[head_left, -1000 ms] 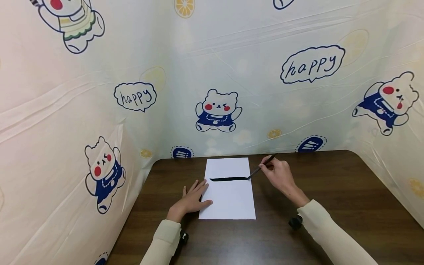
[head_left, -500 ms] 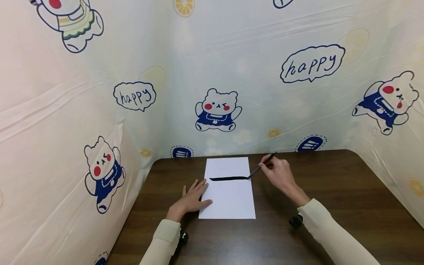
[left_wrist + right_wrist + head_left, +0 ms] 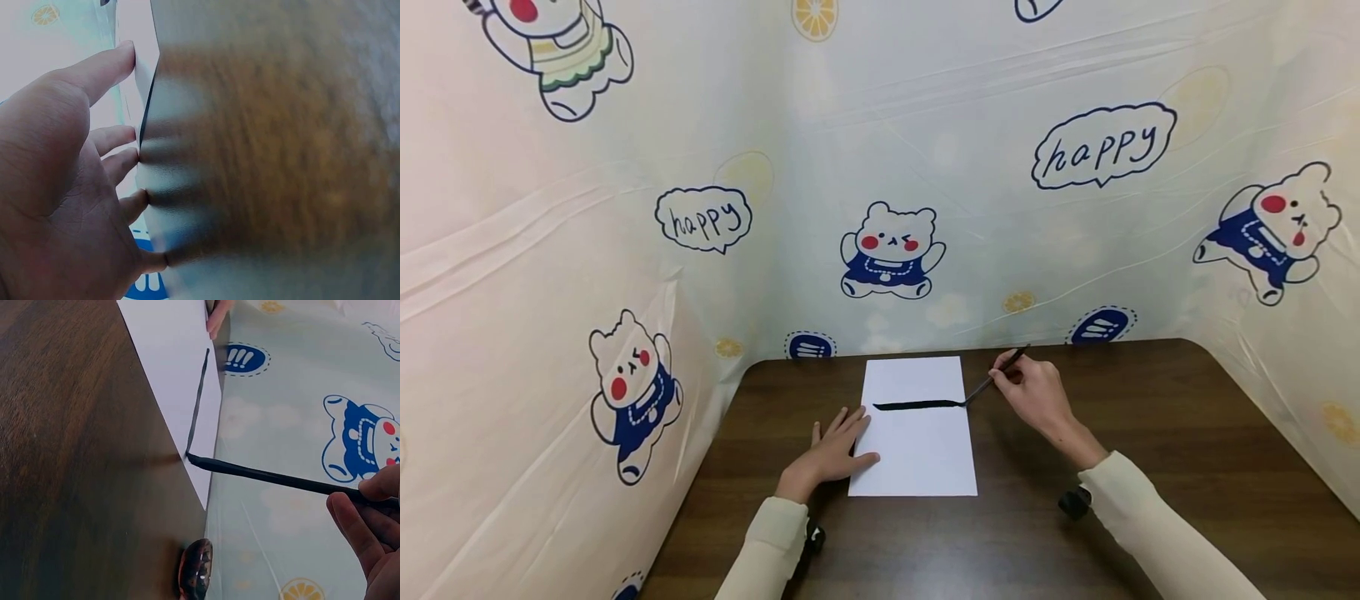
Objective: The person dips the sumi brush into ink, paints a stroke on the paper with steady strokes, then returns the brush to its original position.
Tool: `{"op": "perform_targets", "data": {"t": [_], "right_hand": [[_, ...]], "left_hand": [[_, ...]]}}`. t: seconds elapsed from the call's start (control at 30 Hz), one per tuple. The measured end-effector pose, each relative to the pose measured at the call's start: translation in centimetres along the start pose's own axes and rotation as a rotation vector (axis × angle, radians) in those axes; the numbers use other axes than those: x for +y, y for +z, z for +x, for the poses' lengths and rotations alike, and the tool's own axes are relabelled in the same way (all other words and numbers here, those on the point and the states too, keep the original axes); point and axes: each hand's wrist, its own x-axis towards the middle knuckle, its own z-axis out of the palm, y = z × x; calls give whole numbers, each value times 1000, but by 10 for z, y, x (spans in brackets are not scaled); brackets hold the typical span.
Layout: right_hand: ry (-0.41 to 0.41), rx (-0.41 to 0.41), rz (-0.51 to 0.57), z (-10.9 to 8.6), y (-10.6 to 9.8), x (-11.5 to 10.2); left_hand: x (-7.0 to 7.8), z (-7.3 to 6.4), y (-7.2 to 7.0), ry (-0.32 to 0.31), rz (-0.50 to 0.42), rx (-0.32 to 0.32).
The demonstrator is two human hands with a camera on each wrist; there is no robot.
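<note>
A sheet of white paper (image 3: 913, 458) lies on the brown table, marked with a thick black stroke (image 3: 917, 406) across its upper half. My left hand (image 3: 831, 454) rests on the paper's left edge with fingers spread; in the left wrist view that hand (image 3: 62, 162) has its fingertips down on the sheet and table. My right hand (image 3: 1033, 392) pinches a slim black brush (image 3: 988, 382), slanted down to the left. In the right wrist view the tip of the brush (image 3: 262, 475) meets the stroke's end at the paper's right edge.
The wooden table (image 3: 1150, 433) reaches back to a pale printed cloth (image 3: 985, 250) that hangs behind and on both sides. A glossy dark reddish-brown object (image 3: 195, 569) stands on the table in the right wrist view; its kind is unclear.
My right hand and the brush have shifted very slightly right, to the stroke's right end by the paper's edge. The left hand stays put on the paper.
</note>
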Motion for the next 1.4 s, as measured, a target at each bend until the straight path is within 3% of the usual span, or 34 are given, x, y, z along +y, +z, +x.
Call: {"op": "perform_targets", "data": {"t": [0.47, 0.83, 1.4], "right_hand": [[-28, 16, -13, -1, -14, -8], [-86, 91, -35, 0, -25, -13], [-124, 151, -43, -1, -40, -6]], "left_hand": [[-13, 6, 10, -4, 3, 15], [-1, -1, 0, 0, 6, -5], [-7, 4, 5, 4, -11, 10]]}}
